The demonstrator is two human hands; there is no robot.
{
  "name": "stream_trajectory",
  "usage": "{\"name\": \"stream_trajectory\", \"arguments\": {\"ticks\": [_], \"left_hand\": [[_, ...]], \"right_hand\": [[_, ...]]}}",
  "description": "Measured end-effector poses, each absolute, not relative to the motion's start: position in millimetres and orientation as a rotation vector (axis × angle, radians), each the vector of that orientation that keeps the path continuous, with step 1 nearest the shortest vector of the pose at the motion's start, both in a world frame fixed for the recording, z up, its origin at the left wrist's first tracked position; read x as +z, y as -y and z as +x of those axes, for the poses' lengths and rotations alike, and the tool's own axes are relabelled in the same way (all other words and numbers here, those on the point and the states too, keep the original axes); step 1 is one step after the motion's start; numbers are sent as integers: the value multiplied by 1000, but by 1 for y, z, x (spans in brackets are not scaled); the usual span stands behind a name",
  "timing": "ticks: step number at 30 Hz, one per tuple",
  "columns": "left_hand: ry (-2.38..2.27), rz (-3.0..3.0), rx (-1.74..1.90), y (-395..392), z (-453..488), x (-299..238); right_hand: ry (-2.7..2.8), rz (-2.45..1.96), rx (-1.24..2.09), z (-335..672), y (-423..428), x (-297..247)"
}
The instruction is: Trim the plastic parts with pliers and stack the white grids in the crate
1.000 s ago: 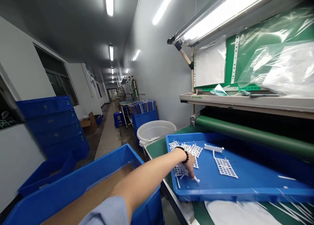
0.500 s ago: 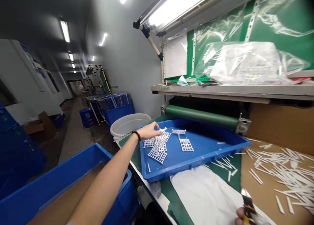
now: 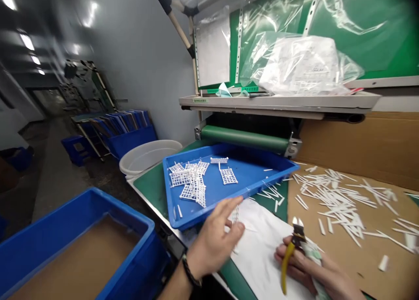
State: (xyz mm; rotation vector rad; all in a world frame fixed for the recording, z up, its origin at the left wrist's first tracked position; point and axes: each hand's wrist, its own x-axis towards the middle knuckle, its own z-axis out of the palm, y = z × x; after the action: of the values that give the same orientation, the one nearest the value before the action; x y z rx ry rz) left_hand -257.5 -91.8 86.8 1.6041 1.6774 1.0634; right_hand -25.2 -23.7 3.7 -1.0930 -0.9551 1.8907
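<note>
My left hand (image 3: pixel 212 243) is near the front rim of a blue plastic tray (image 3: pixel 203 216), over a white sheet (image 3: pixel 262 252). Its fingers grip a white plastic grid piece (image 3: pixel 235 215), partly hidden behind them. Several similar grids (image 3: pixel 188 180) lie heaped in the tray. My right hand (image 3: pixel 299 265) holds yellow-handled side cutters (image 3: pixel 292 252), jaws upward, with pale wrapping on its fingers. It is beside a cardboard sheet (image 3: pixel 327 256) strewn with several white plastic strips (image 3: pixel 337 204).
A blue crate (image 3: pixel 75 247) with a cardboard bottom stands at the near left. Behind the tray are a white plastic tub (image 3: pixel 149 156) and a green roller (image 3: pixel 244 138). A shelf (image 3: pixel 278 101) above carries a clear plastic bag (image 3: pixel 299 66).
My left hand has moved from the tray to its near side, with a grid piece in it. The view has swung right, bringing the cutters and my right hand fully into view.
</note>
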Motion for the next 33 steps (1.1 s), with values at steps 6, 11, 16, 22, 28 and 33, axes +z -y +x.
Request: {"name": "stream_trajectory", "arguments": {"ticks": [6, 11, 16, 22, 28, 33], "left_hand": [[-1765, 1680, 982, 91, -218, 20], [-1649, 1787, 716, 89, -246, 20], [-1593, 1732, 774, 89, -254, 23], [-1654, 1633, 1002, 90, -231, 3], [-1678, 1642, 1077, 90, -222, -17], [-1647, 1651, 1066, 89, -225, -14]], "right_hand": [[1507, -1351, 1713, -10, 21, 41], [2048, -1395, 1582, -18, 26, 64], [2315, -1467, 1476, -37, 35, 75], [2609, -1604, 1259, -43, 40, 81], [2762, -1680, 1142, -41, 43, 69], [2791, -1711, 1096, -50, 41, 68]]}}
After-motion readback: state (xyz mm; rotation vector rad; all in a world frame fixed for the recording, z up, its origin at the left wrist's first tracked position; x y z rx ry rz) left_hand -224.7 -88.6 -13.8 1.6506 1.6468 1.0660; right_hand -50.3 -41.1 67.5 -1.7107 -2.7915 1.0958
